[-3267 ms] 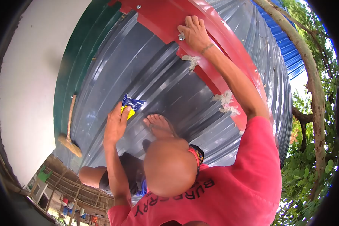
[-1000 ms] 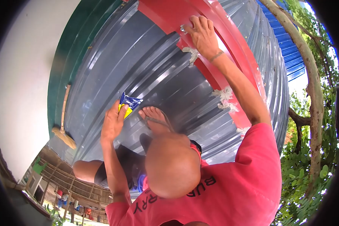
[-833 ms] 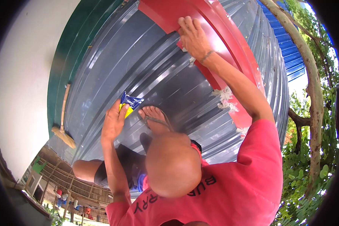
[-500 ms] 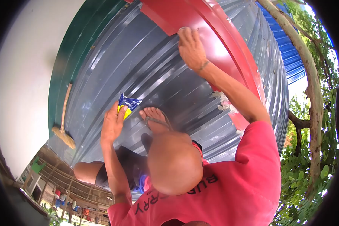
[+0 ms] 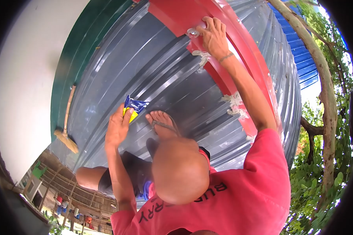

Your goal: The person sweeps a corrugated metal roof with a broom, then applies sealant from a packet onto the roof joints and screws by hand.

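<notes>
Wears a pink-red shirt (image 5: 239, 196) with dark lettering across the front, seen upside down. Sits low on dark grey corrugated metal (image 5: 145, 55), with one bare knee (image 5: 180, 172) bent up close to the view and, just past it, a foot (image 5: 162, 121) in a thong sandal flat on the ridges. Pinches a blue-and-yellow packet (image 5: 134, 107) between the thumb and bent fingers of the left hand (image 5: 117, 127), above the metal and just to the left of the toes, blue part outward and creased. Reaches farther out with the right hand (image 5: 216, 38) to a red metal strip (image 5: 172, 15), fingers bent and close together on the red surface, thumb at a whitish lump (image 5: 192, 33) around a fastener near the edge. Cannot tell whether anything sits between those fingertips. Shows more ragged whitish patches (image 5: 202, 58) along the strip's inner edge, from beside the wrist down toward the sleeve. Has a broom (image 5: 66, 140) lying well apart on the left, near a dark green panel (image 5: 72, 58) and a white wall (image 5: 23, 86). Shows, farther off, a tree trunk (image 5: 323, 78), blue corrugated roofing (image 5: 300, 51), green leaves (image 5: 302, 188) and, at lower left, a pole-framed shelter (image 5: 80, 196).
</notes>
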`<state>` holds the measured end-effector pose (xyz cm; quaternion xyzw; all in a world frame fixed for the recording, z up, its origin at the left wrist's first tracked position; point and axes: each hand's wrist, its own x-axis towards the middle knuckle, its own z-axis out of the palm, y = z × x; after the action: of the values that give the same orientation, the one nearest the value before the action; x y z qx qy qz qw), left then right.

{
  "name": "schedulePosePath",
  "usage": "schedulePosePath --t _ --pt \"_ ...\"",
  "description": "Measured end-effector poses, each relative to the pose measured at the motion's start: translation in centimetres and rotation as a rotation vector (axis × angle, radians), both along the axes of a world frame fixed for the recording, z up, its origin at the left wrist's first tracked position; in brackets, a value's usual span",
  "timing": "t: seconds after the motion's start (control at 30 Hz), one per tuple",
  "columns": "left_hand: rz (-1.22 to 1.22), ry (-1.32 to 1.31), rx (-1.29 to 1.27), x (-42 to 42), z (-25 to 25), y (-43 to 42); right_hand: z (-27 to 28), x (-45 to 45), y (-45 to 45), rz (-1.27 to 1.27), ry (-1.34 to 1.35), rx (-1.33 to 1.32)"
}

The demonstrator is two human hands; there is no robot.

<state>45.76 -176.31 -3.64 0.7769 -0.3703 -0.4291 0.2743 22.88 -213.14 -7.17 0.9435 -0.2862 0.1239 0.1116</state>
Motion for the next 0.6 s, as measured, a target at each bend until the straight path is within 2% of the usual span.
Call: schedulePosePath --t 0.13,0.37,0.5,0.6 --pt "0.002 0.015 0.010 0.2 0.2 -0.3 -0.1 -1.0 1.4 -0.019 -0.083 0.025" --pt "-0.003 -0.001 -0.007 0.8 -0.1 0.1 -1.3 -0.9 4.1 -0.079 0.094 -0.090" --pt "-0.022 -0.015 0.013 0.7 0.0 0.1 0.5 -0.7 3.8 -0.079 -0.171 0.142" --pt "-0.012 -0.008 -0.008 0.7 0.0 0.3 1.6 0.2 2.8 -0.120 -0.269 0.162"
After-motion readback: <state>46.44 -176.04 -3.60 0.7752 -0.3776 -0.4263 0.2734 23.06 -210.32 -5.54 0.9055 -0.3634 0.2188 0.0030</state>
